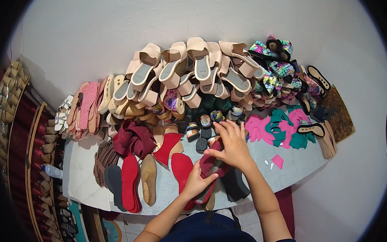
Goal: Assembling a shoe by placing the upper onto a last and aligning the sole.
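Maroon upper piece (209,163) sits at front-centre of the desk (85,177), held between both hands over a pale insole (mostly hidden underneath). Left hand (196,183) grips its lower edge w/ fingers clenched on the fabric; right hand (232,144) presses down from above, fingers curled over the top and pinching the same piece. Step in hand, I'd judge: fitting or folding the upper onto its sole, approx. mid-way, since the fabric looks bunched, not yet flat. Next move prob. calls for a steady left-hand hold while the right smooths and tugs the edge round. Nearby: red insoles (131,182) and a wooden last (149,178) to the left, black soles (235,184) just right of the hands, striped heel blocks (205,121) behind, beige wedge sandals (191,69) stacked vs. the wall, pink and teal cut-outs (278,128) further right.
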Demonstrator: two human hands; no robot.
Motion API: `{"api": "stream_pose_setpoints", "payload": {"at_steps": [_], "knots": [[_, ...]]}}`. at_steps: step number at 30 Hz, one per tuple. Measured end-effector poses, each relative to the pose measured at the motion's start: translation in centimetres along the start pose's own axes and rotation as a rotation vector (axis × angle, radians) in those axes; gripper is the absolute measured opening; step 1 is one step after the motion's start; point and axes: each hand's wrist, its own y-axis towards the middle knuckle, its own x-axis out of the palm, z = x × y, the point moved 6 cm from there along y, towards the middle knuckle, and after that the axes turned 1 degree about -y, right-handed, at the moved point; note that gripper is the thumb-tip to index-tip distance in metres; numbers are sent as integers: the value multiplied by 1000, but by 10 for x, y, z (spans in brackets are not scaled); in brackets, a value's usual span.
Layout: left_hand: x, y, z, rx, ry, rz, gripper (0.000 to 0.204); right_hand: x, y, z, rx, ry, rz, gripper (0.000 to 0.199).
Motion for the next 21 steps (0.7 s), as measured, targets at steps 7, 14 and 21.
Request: {"api": "stream_pose_setpoints", "payload": {"at_steps": [7,14,21], "knots": [[0,-7,-10,-44,202,-41,57,17,4,-36,-189,-58,-8,43],[6,-15,10,30,98,-32,60,28,6,-34,-261,-54,-32,48],[5,-13,9,5,156,-2,56,28,1,-28,-274,0,35,43]]}}
